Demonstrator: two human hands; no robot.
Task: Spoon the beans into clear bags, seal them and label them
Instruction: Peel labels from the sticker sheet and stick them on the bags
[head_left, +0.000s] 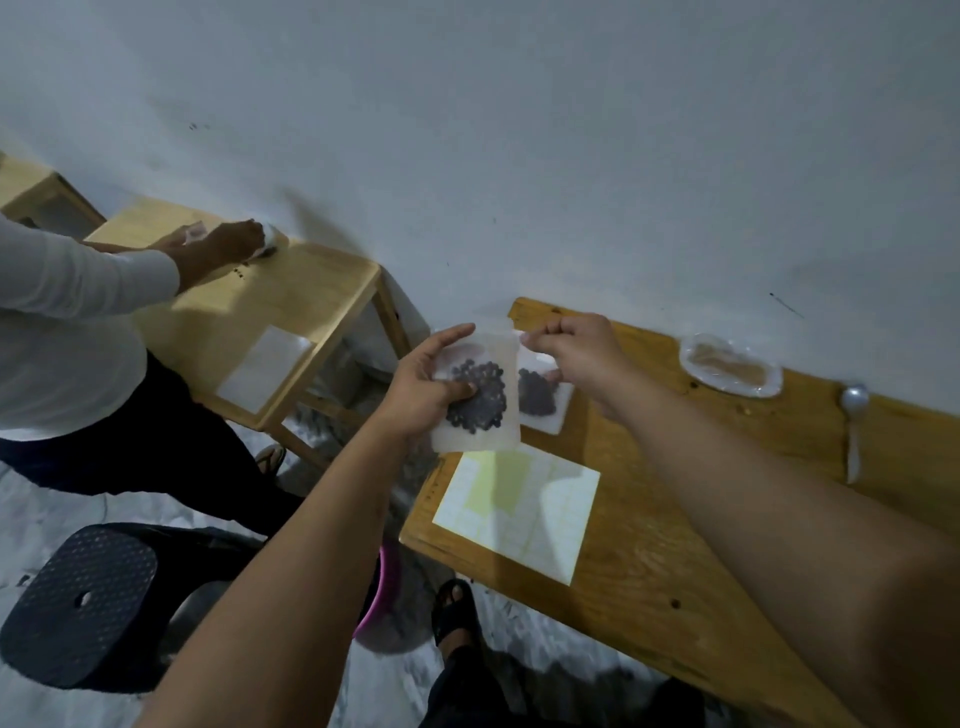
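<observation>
Clear plastic, dark beans showing through it: that is the bag (480, 387) I hold up in the air just off the far left corner of the tabletop (649, 519), above the sheet of labels (519, 512). My left hand (434, 387) grips it, thumb pressed on the front over the beans (478, 397) and fingers behind. My right hand (576, 345) is curled closed and pinches the bag's top right corner.

I judge this to be the sealing step. To do it well I would keep the beans settled low, clear of the mouth, then run the pinch along the whole top strip from one corner to the other, pressing evenly so no gap stays open. The left grip should hold steady and not squeeze beans upward.

The bag's long axis runs near upright, leaning slightly, mouth pointing up and away from me, towards the wall (519, 130). A second filled bag (540, 402) lies flat near the table's far left corner. The spoon (854, 431) rests near the far edge, well to the right, beside a plastic container (730, 366).
</observation>
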